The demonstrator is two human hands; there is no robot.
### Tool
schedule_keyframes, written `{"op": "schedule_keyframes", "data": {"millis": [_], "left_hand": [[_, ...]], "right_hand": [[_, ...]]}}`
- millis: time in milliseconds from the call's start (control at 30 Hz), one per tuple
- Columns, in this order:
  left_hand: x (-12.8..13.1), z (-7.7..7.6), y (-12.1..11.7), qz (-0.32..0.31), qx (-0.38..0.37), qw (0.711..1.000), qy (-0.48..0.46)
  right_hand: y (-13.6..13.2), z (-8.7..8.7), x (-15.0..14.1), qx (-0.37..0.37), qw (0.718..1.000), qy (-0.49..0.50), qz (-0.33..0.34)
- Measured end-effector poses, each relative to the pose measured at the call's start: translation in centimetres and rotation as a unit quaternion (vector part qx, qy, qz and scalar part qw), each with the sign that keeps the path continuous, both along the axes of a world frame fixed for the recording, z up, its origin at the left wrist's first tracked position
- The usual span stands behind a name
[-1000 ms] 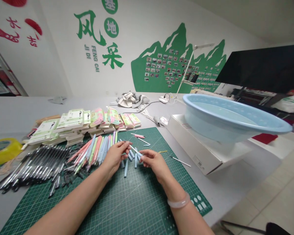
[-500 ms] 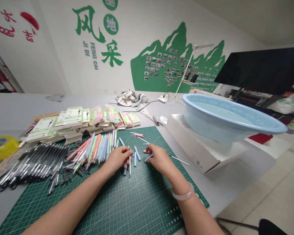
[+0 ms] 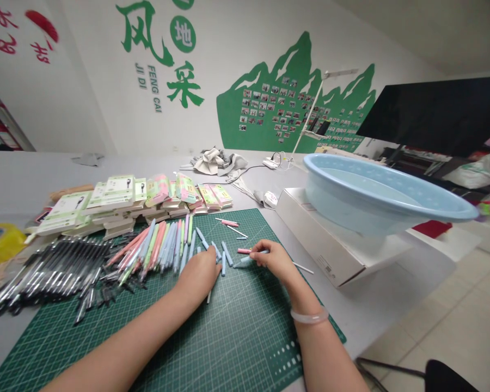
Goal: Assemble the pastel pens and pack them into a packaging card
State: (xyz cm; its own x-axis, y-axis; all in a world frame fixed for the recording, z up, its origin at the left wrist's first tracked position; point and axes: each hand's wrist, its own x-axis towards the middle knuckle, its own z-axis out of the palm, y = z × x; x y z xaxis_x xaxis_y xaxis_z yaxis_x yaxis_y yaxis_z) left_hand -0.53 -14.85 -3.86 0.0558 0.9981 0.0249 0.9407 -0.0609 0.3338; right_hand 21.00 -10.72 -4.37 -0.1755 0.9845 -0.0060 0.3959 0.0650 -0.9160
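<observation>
My left hand (image 3: 200, 272) is low over the green cutting mat (image 3: 237, 326), fingers curled and mostly hidden from above. The end of a white pen refill (image 3: 209, 297) sticks out beneath it. My right hand (image 3: 271, 258) pinches a light blue pen barrel (image 3: 243, 262) between thumb and fingers, its tip pointing left. Short blue pen pieces (image 3: 227, 254) lie between my hands. A pink pen piece (image 3: 244, 251) rests just left of my right fingertips. Colored pens (image 3: 159, 245) are piled to the left of my left hand.
Black pens (image 3: 61, 272) lie in rows at the left, beside yellow tape (image 3: 2, 245). Behind them are stacked small boxes (image 3: 114, 193). A blue basin (image 3: 375, 212) sits on a white carton (image 3: 326, 245) at the right. Crumpled cloth (image 3: 216, 162) lies at the back.
My left hand has turned and lowered, covering most of the white refill. My right hand has moved slightly right, and more of its blue barrel shows. The view has shifted a little.
</observation>
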Motion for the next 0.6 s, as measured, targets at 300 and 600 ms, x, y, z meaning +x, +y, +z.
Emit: {"op": "schedule_keyframes", "data": {"millis": [300, 600], "left_hand": [[-0.5, 0.7, -0.4, -0.014, 0.029, 0.999, 0.028], [3.2, 0.0, 1.3, -0.15, 0.098, 0.983, 0.037]], "right_hand": [[0.5, -0.8, 1.0, -0.009, 0.998, 0.011, -0.055], [0.5, -0.8, 1.5, 0.017, 0.996, -0.01, -0.088]]}}
